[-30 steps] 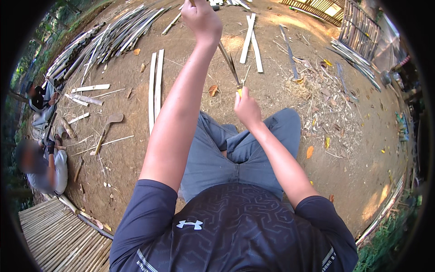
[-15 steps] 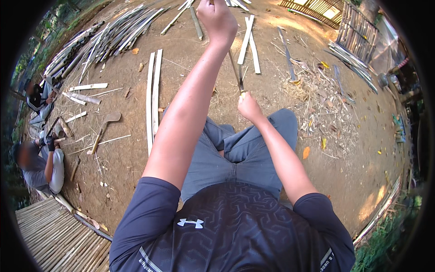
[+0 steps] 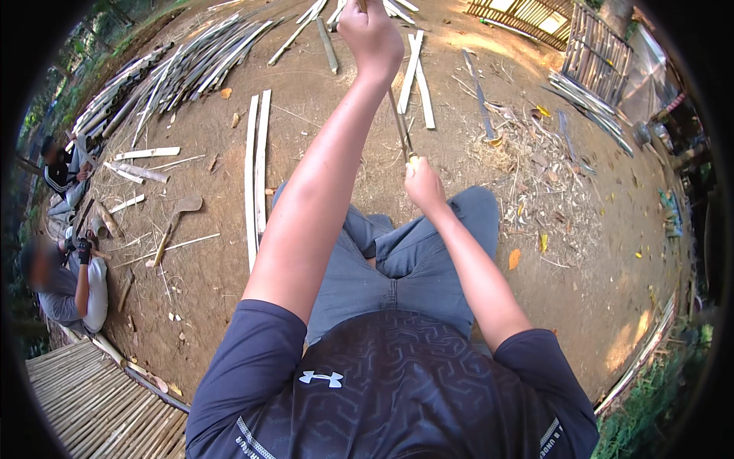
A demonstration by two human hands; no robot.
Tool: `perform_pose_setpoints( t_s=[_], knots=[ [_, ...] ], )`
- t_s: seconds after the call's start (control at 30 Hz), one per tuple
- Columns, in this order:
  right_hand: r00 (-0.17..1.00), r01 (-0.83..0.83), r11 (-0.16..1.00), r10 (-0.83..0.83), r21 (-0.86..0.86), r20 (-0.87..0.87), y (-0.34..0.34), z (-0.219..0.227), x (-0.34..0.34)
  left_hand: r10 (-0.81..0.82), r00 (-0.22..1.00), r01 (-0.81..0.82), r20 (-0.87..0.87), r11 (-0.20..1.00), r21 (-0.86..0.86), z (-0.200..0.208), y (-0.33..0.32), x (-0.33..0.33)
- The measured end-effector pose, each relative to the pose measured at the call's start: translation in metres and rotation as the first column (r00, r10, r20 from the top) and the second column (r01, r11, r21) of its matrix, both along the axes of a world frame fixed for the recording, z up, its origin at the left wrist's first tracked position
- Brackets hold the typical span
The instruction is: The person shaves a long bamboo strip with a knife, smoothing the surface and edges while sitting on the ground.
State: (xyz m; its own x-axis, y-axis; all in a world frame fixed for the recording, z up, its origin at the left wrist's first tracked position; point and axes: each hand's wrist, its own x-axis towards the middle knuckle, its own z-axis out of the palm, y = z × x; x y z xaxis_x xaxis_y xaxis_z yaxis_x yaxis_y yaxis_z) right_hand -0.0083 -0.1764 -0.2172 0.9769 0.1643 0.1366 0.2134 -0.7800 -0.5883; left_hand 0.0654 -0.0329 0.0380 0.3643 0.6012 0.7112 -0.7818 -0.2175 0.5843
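Note:
Raised at the top of the picture, my left hand (image 3: 372,42) is closed around a thin brown strip (image 3: 394,105), probably bamboo. The strip slants down from beneath that fist toward my right hand (image 3: 425,186). Low over my lap, the right fingers wrap the pale handle of a knife (image 3: 414,158). Its narrow dark blade points up and away, lying beside or against the strip; whether they touch I cannot tell. The strip's top end is mostly hidden by my fist.
Pale split bamboo slats (image 3: 262,164) lie left of my legs, others (image 3: 413,80) ahead. A long dark blade (image 3: 480,96) rests near shavings (image 3: 497,153). At far left sit two people (image 3: 65,287), near a hatchet-like tool (image 3: 177,218). A bamboo pile (image 3: 191,65) lies behind.
My right hand and the knife have shifted very slightly to the right. The left hand stays raised, a touch lower, still gripping the strip.

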Motion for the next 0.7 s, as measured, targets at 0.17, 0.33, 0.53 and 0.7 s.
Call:
perform_pose_setpoints(
  t_s=[0.17, 0.33, 0.53, 0.7],
  knots=[
    [0.984, -0.087, 0.996, 0.082, -0.027, -0.158, -0.018, -0.021, 0.03, -0.198, 0.98, 0.193, -0.028, 0.973, -0.128, 0.0, -0.006, 0.004],
    [0.881, 0.038, 0.955, 0.107, 0.293, -0.462, -0.021, -0.017, 0.036, -0.031, 0.998, 0.026, -0.056, 0.996, -0.088, -0.007, 0.02, -0.003],
    [0.983, 0.093, 0.934, -0.032, 0.346, -0.18, -0.066, -0.067, 0.064, -0.193, 0.981, 0.188, -0.011, 0.965, -0.181, 0.009, 0.024, -0.007],
    [0.991, -0.077, 0.95, 0.105, 0.302, -0.077, -0.013, 0.01, 0.019, 0.131, 0.991, -0.131, -0.006, 0.991, -0.023, 0.002, 0.044, -0.017]
  ],
)
